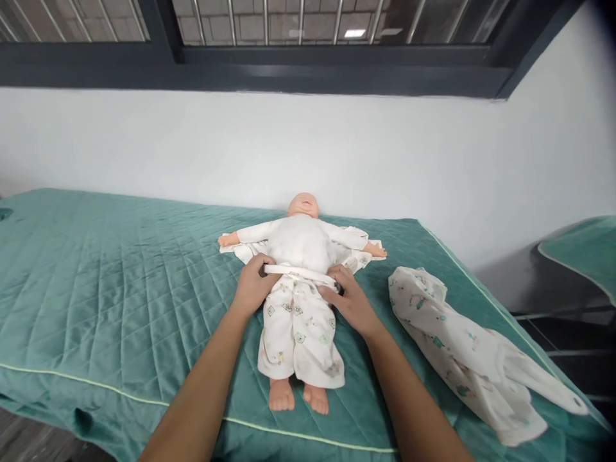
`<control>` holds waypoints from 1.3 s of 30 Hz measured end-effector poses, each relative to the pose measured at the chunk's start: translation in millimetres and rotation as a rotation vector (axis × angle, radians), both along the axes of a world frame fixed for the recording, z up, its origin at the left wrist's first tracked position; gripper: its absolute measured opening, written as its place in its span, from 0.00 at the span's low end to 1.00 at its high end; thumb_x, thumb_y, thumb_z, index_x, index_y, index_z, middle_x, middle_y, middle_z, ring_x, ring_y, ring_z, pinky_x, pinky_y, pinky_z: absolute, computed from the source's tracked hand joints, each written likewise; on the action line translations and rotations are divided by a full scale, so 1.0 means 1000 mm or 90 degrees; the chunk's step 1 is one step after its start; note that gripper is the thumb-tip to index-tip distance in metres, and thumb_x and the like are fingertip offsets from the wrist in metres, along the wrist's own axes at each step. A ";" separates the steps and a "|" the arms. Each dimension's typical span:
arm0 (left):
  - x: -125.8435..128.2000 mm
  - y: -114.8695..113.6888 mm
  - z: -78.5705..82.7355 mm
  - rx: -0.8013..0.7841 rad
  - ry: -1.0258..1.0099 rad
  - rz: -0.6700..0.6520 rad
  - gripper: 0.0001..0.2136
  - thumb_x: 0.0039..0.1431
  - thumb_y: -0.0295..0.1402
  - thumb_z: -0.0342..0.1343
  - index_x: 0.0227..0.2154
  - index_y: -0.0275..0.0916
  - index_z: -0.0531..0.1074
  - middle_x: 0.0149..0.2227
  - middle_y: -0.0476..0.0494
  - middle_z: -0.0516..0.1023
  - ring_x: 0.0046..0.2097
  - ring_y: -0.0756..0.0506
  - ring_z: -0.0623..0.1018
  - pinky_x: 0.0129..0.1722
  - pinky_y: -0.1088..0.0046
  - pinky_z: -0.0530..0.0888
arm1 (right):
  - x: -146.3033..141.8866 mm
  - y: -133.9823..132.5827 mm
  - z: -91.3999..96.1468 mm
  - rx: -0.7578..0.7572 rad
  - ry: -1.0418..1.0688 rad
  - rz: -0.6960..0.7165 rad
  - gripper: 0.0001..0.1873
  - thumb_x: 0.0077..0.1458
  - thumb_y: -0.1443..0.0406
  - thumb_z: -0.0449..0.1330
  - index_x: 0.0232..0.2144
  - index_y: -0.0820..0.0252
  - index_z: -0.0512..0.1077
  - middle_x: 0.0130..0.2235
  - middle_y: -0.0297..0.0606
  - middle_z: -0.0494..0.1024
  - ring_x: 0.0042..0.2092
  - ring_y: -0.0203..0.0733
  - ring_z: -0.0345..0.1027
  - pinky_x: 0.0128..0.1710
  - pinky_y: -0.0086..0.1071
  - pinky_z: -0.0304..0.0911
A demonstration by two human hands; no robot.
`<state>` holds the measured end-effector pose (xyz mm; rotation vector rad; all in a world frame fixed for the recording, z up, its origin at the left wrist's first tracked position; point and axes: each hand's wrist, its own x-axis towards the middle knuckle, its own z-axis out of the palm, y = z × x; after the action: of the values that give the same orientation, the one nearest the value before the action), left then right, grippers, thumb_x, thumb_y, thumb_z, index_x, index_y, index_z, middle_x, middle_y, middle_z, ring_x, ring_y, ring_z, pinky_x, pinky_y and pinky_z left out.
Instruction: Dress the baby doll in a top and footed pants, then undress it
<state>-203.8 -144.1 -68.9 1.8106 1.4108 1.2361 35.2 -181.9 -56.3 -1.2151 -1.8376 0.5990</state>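
A baby doll (301, 240) lies on its back on a green quilted table (120, 282), head toward the wall, arms spread. It wears a white top and white printed trousers (296, 330); bare feet point toward me. My left hand (253, 284) grips the trousers' white waistband (298, 273) at the doll's right hip. My right hand (349, 298) grips the same waistband at the other hip, fingers curled round it.
A crumpled white printed garment (462, 353) lies on the table to the right of the doll. A white wall stands behind the table under a dark window frame. Another green-covered table (584, 253) shows at the far right, across a gap.
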 end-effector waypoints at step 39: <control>0.005 -0.053 -0.016 0.181 0.081 -0.006 0.05 0.63 0.32 0.54 0.40 0.40 0.71 0.47 0.43 0.72 0.51 0.43 0.72 0.53 0.64 0.68 | -0.023 -0.034 -0.009 -0.015 -0.078 -0.153 0.19 0.57 0.52 0.58 0.22 0.55 0.64 0.23 0.31 0.68 0.30 0.39 0.62 0.30 0.30 0.53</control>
<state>-198.5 -196.7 -84.5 2.1164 1.3458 1.3954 11.9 -215.9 -65.6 -1.4909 -1.7528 0.4203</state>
